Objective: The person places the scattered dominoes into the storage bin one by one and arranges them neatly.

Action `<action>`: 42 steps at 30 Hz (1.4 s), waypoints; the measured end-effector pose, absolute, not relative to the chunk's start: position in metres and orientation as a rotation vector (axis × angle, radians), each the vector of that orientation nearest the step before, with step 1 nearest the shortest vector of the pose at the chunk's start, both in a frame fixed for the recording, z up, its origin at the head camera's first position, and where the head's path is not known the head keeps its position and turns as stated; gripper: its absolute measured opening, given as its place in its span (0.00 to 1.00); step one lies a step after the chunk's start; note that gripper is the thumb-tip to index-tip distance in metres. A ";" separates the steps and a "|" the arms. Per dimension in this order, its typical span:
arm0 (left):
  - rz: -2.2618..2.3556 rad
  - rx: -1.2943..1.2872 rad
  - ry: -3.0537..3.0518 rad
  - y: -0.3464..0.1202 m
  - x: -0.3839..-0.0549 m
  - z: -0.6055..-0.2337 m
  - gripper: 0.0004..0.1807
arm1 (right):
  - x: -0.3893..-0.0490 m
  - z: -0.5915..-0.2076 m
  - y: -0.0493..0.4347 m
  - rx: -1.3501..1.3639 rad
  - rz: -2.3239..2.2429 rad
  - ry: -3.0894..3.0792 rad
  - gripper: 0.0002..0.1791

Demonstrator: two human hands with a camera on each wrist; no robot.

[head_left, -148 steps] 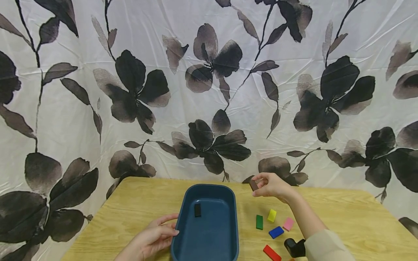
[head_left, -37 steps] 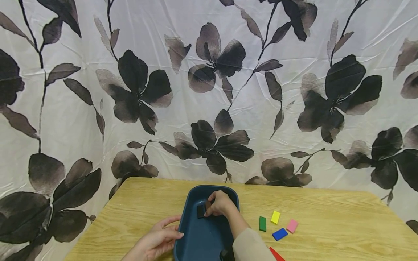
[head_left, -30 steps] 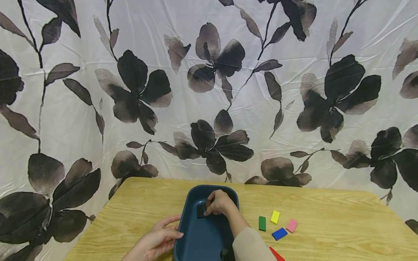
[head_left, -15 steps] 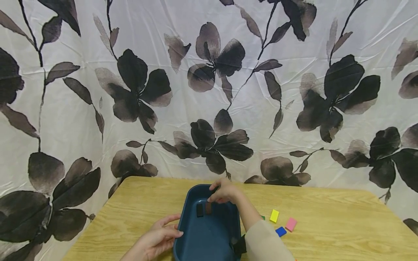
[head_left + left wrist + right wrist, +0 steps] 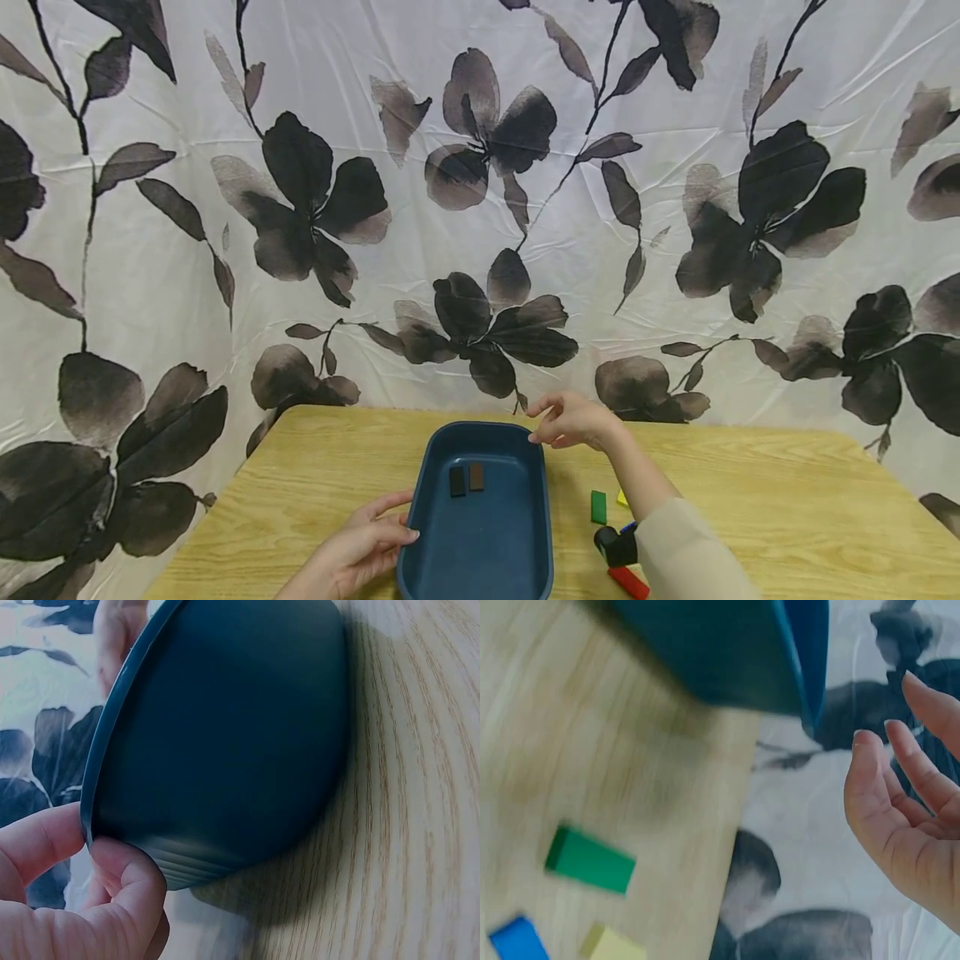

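Note:
A dark blue rectangular tray (image 5: 476,558) with raised sides stands on the wooden table. On its floor, toward the far left, a black block (image 5: 457,482) and a brown block (image 5: 476,477) lie side by side with a narrow gap. My left hand (image 5: 367,542) pinches the tray's left rim between thumb and fingers, plain in the left wrist view, where the hand (image 5: 105,900) is at the tray's edge. Just beyond the tray's far right corner, my right hand (image 5: 573,423) hovers with loosely bent fingers; the right wrist view shows nothing in that hand (image 5: 919,802).
Right of the tray lie a green block (image 5: 597,507), a red block (image 5: 628,582), and partly hidden yellow (image 5: 622,498) and blue (image 5: 628,527) blocks. The right wrist's black camera (image 5: 617,547) overlaps this group. A floral cloth (image 5: 480,233) hangs behind the table.
My right hand brought the brown block into the tray, set it beside the black block and let go. It then rose out to the right. The left hand stayed at the rim.

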State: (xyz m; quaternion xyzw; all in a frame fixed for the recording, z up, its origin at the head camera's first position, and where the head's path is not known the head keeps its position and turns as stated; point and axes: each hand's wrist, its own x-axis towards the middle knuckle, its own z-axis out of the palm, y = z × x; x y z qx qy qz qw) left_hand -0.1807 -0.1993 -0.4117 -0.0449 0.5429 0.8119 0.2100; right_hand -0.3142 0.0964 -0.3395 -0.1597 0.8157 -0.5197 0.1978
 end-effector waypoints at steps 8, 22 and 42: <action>2.259 -0.110 1.491 -0.201 -0.181 -0.414 0.40 | -0.308 -0.337 0.135 -0.491 -1.466 2.298 0.23; 2.281 -0.070 1.447 -0.201 -0.181 -0.414 0.40 | -0.296 -0.338 0.178 -0.518 -1.456 2.329 0.24; 2.279 -0.056 1.453 -0.201 -0.181 -0.412 0.40 | -0.280 -0.352 0.239 -0.412 -1.509 2.305 0.31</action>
